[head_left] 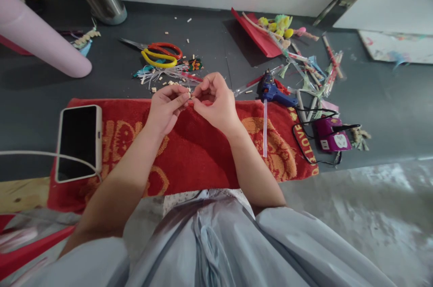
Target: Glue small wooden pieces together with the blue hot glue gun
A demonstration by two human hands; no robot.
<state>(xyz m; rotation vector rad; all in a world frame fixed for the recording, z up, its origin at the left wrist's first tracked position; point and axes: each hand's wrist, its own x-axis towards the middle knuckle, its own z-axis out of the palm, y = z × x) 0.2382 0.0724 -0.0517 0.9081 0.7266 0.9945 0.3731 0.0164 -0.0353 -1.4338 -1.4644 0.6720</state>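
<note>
Grey clothing [237, 242]: covers my lap.
Left hand [167, 107]: I pinch a tiny piece [190, 95] above the towel's [206, 156] edge.
Right hand [218, 102]: fingers curled, hold unclear.
Piece: may drop if my pinch slackens.

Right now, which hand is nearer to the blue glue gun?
Right. The right hand is to the left of the blue glue gun; the left hand is farther left, beyond the right hand.
</note>
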